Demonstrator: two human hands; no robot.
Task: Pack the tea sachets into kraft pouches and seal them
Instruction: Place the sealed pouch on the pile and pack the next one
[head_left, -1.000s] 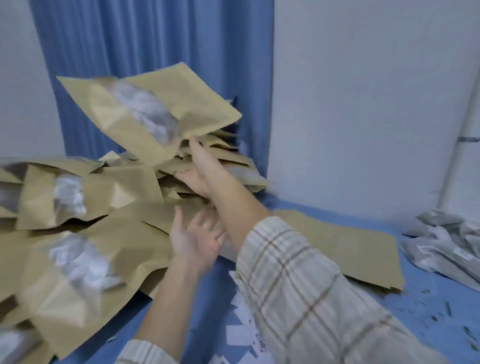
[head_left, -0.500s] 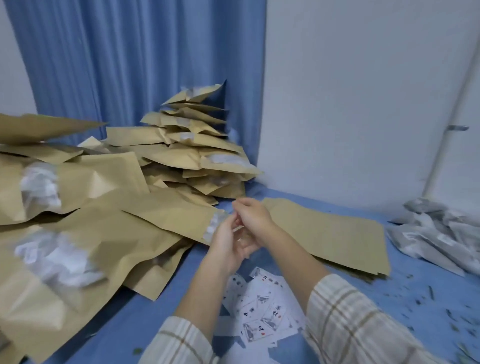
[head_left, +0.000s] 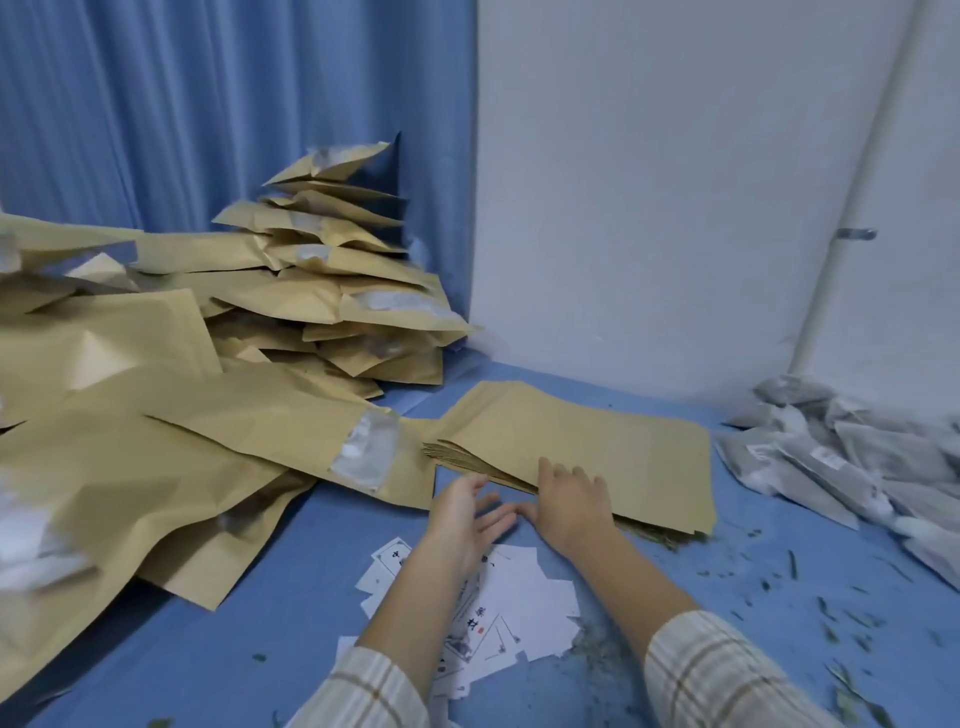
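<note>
A flat stack of empty kraft pouches (head_left: 597, 441) lies on the blue table (head_left: 291, 587) ahead of me. My right hand (head_left: 569, 501) rests on the stack's near left corner, fingers on top and thumb at the edge. My left hand (head_left: 465, 517) hovers open just left of it, fingers spread, holding nothing. Filled kraft pouches (head_left: 171, 415) with clear windows are heaped on the left, rising to a tall pile (head_left: 337, 270) against the curtain. Grey tea sachets (head_left: 852, 457) are piled at the far right.
White printed cards (head_left: 514, 597) are scattered under my forearms. Loose tea leaves (head_left: 826, 608) litter the table on the right. A blue curtain (head_left: 208, 104) and a white wall (head_left: 675, 182) close off the back; a white pipe (head_left: 852, 208) runs down at the right.
A filled pouch tossed a second ago has landed on the left heap. Both hands came together, then moved right; the right one now lies on the empty pouch stack.
</note>
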